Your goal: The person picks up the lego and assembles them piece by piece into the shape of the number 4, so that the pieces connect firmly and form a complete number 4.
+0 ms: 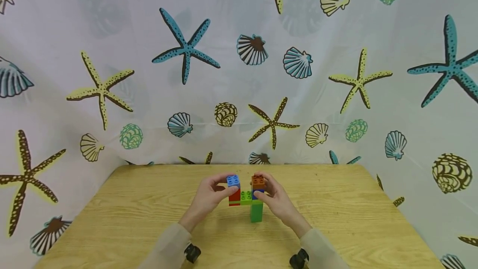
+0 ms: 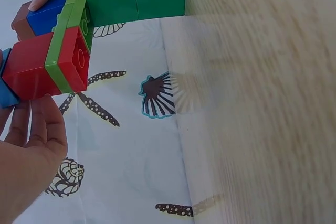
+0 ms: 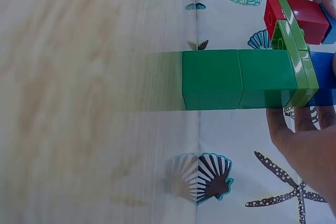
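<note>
Between both hands a structure of toy building blocks stands on the wooden table [image 1: 310, 219]. Two green blocks [image 3: 212, 80], one on the other, form its single leg. Across the top runs a thin light-green plate [image 1: 245, 196]. On its left side sits a red block [image 1: 234, 195] with a light-blue block [image 1: 233, 180] on top; another red block [image 2: 73, 59] hangs under that end. A dark-blue block [image 2: 48, 11] with a brown block [image 1: 258, 182] above it sits over the leg. My left hand [image 1: 210, 196] pinches the light-blue and red stack; my right hand [image 1: 278, 200] grips the blue and brown stack.
The table's far edge meets a white curtain [image 1: 224, 86] printed with starfish and shells, which also hangs along both sides. A dark wrist camera [image 1: 192, 253] sits at the left sleeve, and another [image 1: 299, 258] at the right sleeve.
</note>
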A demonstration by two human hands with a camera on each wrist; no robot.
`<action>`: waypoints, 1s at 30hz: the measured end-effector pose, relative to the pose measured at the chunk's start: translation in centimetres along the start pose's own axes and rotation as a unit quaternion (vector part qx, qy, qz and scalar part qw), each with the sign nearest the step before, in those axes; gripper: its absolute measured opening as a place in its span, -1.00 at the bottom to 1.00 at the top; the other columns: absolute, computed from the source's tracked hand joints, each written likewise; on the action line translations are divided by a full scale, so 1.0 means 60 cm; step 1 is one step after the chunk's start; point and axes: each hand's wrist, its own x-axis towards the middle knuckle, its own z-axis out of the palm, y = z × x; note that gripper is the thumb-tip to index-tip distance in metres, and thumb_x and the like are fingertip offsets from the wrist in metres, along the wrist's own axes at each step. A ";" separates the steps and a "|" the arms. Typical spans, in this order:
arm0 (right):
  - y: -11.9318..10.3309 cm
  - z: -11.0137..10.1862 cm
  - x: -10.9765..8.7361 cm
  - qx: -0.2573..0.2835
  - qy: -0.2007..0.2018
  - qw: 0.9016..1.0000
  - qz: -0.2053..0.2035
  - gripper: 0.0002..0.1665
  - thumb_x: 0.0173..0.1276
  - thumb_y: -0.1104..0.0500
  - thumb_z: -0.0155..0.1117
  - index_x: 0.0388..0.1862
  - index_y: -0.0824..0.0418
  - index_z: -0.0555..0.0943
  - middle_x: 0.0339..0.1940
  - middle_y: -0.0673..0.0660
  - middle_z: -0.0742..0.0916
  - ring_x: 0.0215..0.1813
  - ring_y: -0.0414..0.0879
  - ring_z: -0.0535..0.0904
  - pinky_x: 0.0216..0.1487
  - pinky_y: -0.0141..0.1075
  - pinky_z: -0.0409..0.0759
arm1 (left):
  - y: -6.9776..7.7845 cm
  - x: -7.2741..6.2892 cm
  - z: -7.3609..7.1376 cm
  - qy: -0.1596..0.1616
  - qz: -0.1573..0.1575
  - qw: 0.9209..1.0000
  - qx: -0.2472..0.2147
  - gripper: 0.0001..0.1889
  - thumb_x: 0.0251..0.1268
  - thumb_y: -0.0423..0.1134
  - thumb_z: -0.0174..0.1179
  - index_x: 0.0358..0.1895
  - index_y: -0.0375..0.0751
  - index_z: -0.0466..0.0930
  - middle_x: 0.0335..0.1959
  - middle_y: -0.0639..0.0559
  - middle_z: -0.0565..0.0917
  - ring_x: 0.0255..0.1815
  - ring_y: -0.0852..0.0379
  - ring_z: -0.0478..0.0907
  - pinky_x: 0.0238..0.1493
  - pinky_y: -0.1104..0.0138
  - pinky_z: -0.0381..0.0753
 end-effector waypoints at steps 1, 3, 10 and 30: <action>0.000 0.000 0.001 -0.001 0.000 1.000 0.000 -0.37 0.48 0.18 0.17 0.46 0.17 0.24 0.32 0.35 0.52 0.34 0.21 0.43 0.16 -0.29 0.55 | 0.001 0.000 0.000 -0.001 0.003 1.000 0.009 -0.53 0.22 -0.13 0.38 0.19 -0.15 0.61 -0.02 -0.03 0.67 -0.05 -0.03 0.57 -0.04 0.33 0.59; 0.000 0.000 0.001 -0.002 0.000 1.000 0.000 -0.36 0.48 0.18 0.17 0.46 0.19 0.23 0.32 0.34 0.52 0.33 0.20 0.44 0.16 -0.27 0.54 | 0.000 0.002 -0.002 -0.004 0.006 1.000 0.023 -0.54 0.21 -0.12 0.38 0.19 -0.12 0.62 -0.04 -0.01 0.68 -0.02 -0.05 0.54 -0.03 0.31 0.58; 0.001 0.000 0.004 0.000 0.004 1.000 0.003 -0.43 0.47 0.18 0.17 0.41 0.02 0.30 0.33 0.41 0.49 0.33 0.17 0.45 0.20 -0.18 0.53 | 0.002 0.010 -0.017 -0.038 0.013 0.996 0.074 -0.53 0.19 -0.08 0.39 0.19 -0.02 0.62 -0.02 0.01 0.67 -0.07 0.01 0.56 -0.09 0.27 0.60; -0.006 0.004 0.001 -0.006 0.013 1.000 0.018 -0.43 0.46 0.18 0.19 0.40 -0.02 0.32 0.32 0.33 0.53 0.32 0.13 0.46 0.26 -0.03 0.49 | 0.017 0.015 -0.029 -0.076 0.018 0.988 0.135 -0.55 0.22 0.01 0.35 0.17 0.01 0.63 -0.03 0.08 0.70 -0.04 0.11 0.59 -0.05 0.26 0.65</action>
